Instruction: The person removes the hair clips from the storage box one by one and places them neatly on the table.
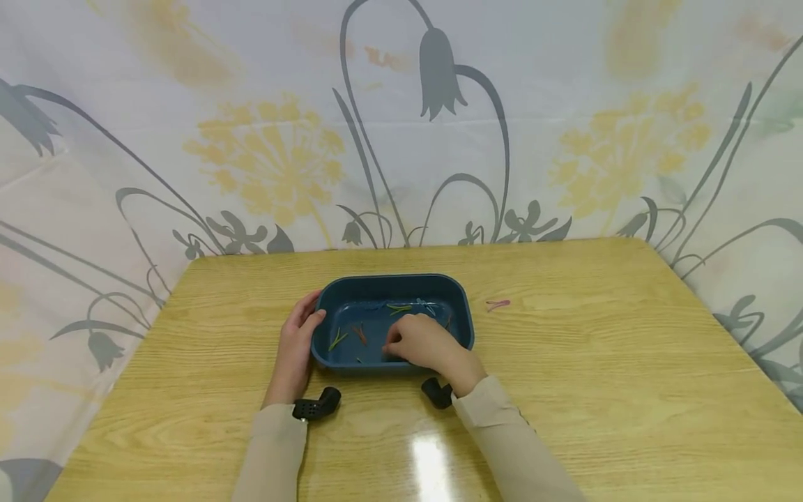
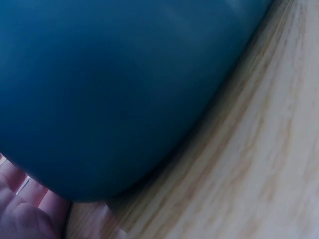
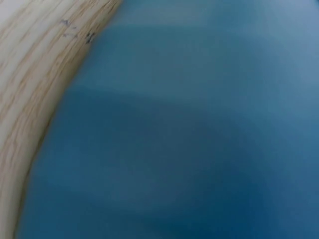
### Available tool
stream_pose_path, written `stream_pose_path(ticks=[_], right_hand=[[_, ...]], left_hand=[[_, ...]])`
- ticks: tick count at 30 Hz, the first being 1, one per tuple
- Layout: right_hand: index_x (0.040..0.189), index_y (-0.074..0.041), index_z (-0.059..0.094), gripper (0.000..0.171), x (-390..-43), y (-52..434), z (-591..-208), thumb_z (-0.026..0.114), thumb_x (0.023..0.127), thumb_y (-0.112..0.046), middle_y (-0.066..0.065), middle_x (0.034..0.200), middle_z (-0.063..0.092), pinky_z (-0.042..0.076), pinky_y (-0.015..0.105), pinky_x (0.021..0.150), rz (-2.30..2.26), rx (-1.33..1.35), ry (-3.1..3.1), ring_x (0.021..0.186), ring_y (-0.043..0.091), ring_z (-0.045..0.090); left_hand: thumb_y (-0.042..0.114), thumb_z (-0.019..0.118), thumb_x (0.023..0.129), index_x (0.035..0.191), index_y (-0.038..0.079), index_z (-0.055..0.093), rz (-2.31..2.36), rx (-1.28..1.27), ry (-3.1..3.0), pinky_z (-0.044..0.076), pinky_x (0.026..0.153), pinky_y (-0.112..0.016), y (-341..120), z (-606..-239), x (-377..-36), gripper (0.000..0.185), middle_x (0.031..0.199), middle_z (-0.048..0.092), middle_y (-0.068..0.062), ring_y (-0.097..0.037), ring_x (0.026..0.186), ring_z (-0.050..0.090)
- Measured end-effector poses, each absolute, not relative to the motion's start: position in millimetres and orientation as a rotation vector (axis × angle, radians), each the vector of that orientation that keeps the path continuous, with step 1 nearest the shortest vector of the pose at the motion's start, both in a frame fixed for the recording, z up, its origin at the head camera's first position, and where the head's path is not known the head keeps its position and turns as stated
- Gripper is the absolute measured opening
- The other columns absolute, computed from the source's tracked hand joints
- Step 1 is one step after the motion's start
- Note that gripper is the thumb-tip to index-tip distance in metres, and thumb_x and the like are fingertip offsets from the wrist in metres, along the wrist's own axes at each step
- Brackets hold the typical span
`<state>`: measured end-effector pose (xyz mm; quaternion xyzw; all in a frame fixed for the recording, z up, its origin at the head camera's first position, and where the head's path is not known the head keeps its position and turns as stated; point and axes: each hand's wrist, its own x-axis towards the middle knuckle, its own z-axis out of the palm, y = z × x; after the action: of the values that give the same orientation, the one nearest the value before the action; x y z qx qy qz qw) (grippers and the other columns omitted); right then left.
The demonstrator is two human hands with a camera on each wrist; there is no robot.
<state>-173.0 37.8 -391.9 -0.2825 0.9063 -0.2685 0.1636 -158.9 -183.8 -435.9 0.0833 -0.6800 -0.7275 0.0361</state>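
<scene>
A dark blue plastic tray point(image 1: 389, 279) sits on the wooden table point(image 1: 564, 362), with several small green point(image 1: 337, 340) and red point(image 1: 360, 333) plant bits lying on its floor. My left hand point(image 1: 310, 314) holds the tray's left end, its thumb hooked over the rim. In the left wrist view the tray's outer wall point(image 2: 109, 89) fills the frame and my palm point(image 2: 25, 214) shows below it. My right hand point(image 1: 395, 345) reaches inside the tray near its front wall with the fingers bent down to the floor; what they touch is hidden. The right wrist view shows only the blurred tray point(image 3: 199, 129).
A small pink bit point(image 1: 498, 305) lies on the table just right of the tray. A flower-patterned cloth point(image 1: 401, 125) hangs behind and around the table. The table's edges run close on the left and right.
</scene>
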Motion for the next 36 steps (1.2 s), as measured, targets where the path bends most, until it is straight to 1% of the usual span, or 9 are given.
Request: stream_pose_path(ticks=[4,14,21,24,27,29,31,36], right_hand=[[0.087,-0.017,0.070,0.011,-172.0,37.7,-391.8,0.063,0.087,-0.025,-0.007,0.082,0.065,0.045,0.026,0.063,-0.770,-0.828,2.614,0.066,0.007,0.055],[0.084,-0.019,0.066,0.005,-172.3,35.8,-392.0,0.063,0.086,-0.022,-0.008,0.082,0.063,0.045,0.027,0.066,-0.755,-0.822,2.634,0.069,0.008,0.054],[0.090,-0.016,0.066,0.004,-171.2,36.3,-389.8,0.063,0.087,-0.016,-0.007,0.083,0.061,0.045,0.028,0.069,-0.750,-0.838,2.668,0.073,0.010,0.054],[0.096,-0.015,0.065,0.010,-171.5,35.9,-390.0,0.063,0.087,-0.017,-0.006,0.083,0.060,0.045,0.027,0.068,-0.747,-0.836,2.692,0.072,0.010,0.054],[0.109,-0.013,0.063,0.023,-172.4,35.2,-390.6,0.064,0.086,-0.018,-0.004,0.084,0.061,0.045,0.027,0.067,-0.745,-0.830,2.720,0.073,0.010,0.054],[0.113,-0.012,0.061,0.028,-173.1,34.8,-390.7,0.064,0.086,-0.018,-0.003,0.087,0.062,0.045,0.027,0.068,-0.746,-0.819,2.742,0.075,0.011,0.056],[0.113,-0.012,0.062,0.028,-173.8,34.7,-391.3,0.065,0.086,-0.018,-0.002,0.088,0.063,0.046,0.028,0.069,-0.734,-0.819,2.765,0.077,0.012,0.056],[0.099,-0.013,0.065,0.015,-174.5,35.2,-390.5,0.065,0.085,-0.020,-0.002,0.087,0.063,0.045,0.028,0.068,-0.706,-0.810,2.790,0.076,0.012,0.055]], left_hand=[[0.023,0.048,0.095,0.134,0.020,0.045,-2.217,0.259,-2.101,0.030,0.105,-0.032,-184.5,-439.3,-159.5,0.039,0.139,0.042,0.003,-0.011,0.126,0.039],[0.022,0.049,0.095,0.134,0.021,0.045,-2.236,0.271,-2.083,0.032,0.103,-0.031,-185.5,-439.6,-159.0,0.039,0.138,0.043,0.003,-0.011,0.124,0.041],[0.021,0.049,0.095,0.135,0.019,0.044,-2.238,0.254,-2.077,0.029,0.104,-0.032,-184.9,-438.2,-159.3,0.039,0.138,0.043,0.002,-0.012,0.125,0.040],[0.021,0.049,0.095,0.134,0.019,0.045,-2.235,0.245,-2.083,0.031,0.103,-0.032,-184.2,-437.2,-159.3,0.039,0.137,0.044,0.002,-0.012,0.123,0.042],[0.020,0.049,0.095,0.134,0.019,0.045,-2.238,0.240,-2.080,0.032,0.103,-0.033,-183.9,-436.4,-158.6,0.038,0.136,0.045,0.002,-0.013,0.122,0.043],[0.020,0.049,0.095,0.134,0.019,0.045,-2.237,0.236,-2.077,0.031,0.104,-0.034,-183.8,-436.2,-158.1,0.038,0.136,0.045,0.001,-0.014,0.122,0.043],[0.021,0.049,0.095,0.134,0.019,0.045,-2.240,0.238,-2.073,0.032,0.104,-0.034,-183.5,-436.2,-158.3,0.038,0.136,0.044,0.001,-0.014,0.123,0.043],[0.021,0.049,0.095,0.133,0.019,0.046,-2.248,0.248,-2.066,0.033,0.104,-0.035,-183.1,-437.0,-159.0,0.038,0.137,0.045,0.001,-0.015,0.123,0.043]])
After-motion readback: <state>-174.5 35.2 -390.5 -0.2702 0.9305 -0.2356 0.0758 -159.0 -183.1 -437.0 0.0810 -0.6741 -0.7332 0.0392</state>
